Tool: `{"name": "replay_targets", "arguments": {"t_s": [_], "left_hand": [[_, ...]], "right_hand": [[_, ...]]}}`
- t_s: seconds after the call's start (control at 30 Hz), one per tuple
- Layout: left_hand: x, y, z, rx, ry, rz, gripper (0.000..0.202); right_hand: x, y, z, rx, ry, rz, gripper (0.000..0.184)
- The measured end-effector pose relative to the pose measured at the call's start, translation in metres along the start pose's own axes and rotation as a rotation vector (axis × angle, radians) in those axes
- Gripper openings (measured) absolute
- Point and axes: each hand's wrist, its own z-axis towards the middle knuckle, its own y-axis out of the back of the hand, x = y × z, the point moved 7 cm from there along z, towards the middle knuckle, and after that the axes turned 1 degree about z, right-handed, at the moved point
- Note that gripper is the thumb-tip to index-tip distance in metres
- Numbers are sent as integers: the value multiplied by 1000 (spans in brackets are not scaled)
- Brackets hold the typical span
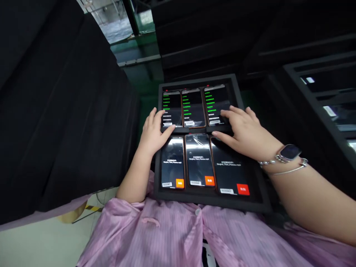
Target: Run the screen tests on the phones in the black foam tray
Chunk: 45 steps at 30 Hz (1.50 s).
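A black foam-lined tray (211, 203) lies close to my body, with phones in two rows of three. My left hand (154, 130) rests over its left edge, fingers apart; the index fingertip is at the upper left phone (174, 102) and the thumb at that phone's lower end. My right hand (243, 128) spreads over the right side, its index fingertip at the upper right phone (218, 100) and its thumb by the top of the lower right phone (229, 176). The upper middle phone (194, 105) shows green lines of text. The lower middle phone (198, 157) and lower left phone (171, 155) show white text and orange buttons.
A second dark tray (308, 92) with glossy screens stands at the right. Black curtain (63, 111) hangs along the left, and more dark cloth (222, 33) lies behind the tray. A green surface (148, 74) shows between them. Pale floor (41, 241) is at lower left.
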Motion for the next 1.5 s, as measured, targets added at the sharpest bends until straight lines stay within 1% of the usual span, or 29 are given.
{"name": "replay_targets", "arguments": {"t_s": [0.07,0.1,0.17,0.23,0.3,0.37,0.5,0.63,0.73,0.77,0.8,0.87,0.93,0.97,1.0,1.07,1.13,1.23,1.3,1.33,1.4,1.47,1.5], "left_hand": [[1,-4,7,16,16,20,66],[1,-6,7,33,26,19,66],[0,-8,4,53,40,10,65],[-1,-7,0,37,42,3,61],[-1,-5,-3,22,44,-4,55],[-1,-4,-5,23,52,-8,54],[-1,-6,-1,47,80,37,63],[6,-13,9,94,133,85,73],[11,-18,13,111,164,83,70],[11,-16,11,91,153,75,69],[7,-12,6,44,121,67,69],[-6,1,-9,-91,5,71,63],[-20,13,-31,-201,-105,102,41],[-25,17,-42,-231,-127,124,30],[-27,19,-51,-247,-120,148,24],[-25,21,-61,-257,-61,195,25],[-23,18,-62,-240,-27,242,32],[-23,8,-56,-173,-66,276,41],[-22,8,-53,-154,-77,255,42],[-22,10,-54,-154,-78,227,42],[-26,23,-60,-180,-107,112,44],[-36,40,-75,-167,-183,-103,51],[-42,48,-85,-98,-237,-245,54]], "right_hand": [[-3,-4,10,21,0,8,68],[1,-5,15,26,15,25,67],[14,-9,25,50,75,75,64],[30,-16,33,108,147,112,61],[40,-23,38,140,190,125,59],[45,-23,40,98,211,140,57],[44,-11,35,-46,236,171,55],[42,-4,35,-92,216,181,53],[39,7,35,-140,177,189,47],[38,12,33,-146,163,186,44],[36,17,29,-144,136,182,42],[30,27,15,-140,49,184,42],[24,33,-5,-129,-20,200,43],[22,32,-15,-119,-29,194,43],[22,30,-24,-105,-22,173,43],[22,23,-37,-94,-1,107,45],[21,16,-44,-118,-6,56,50],[22,7,-47,-155,-2,22,53],[23,4,-47,-165,14,-11,54],[24,4,-47,-171,15,-30,54],[25,4,-47,-169,4,-74,53],[27,3,-46,-128,-10,-119,52],[28,2,-44,-99,-16,-130,50]]}}
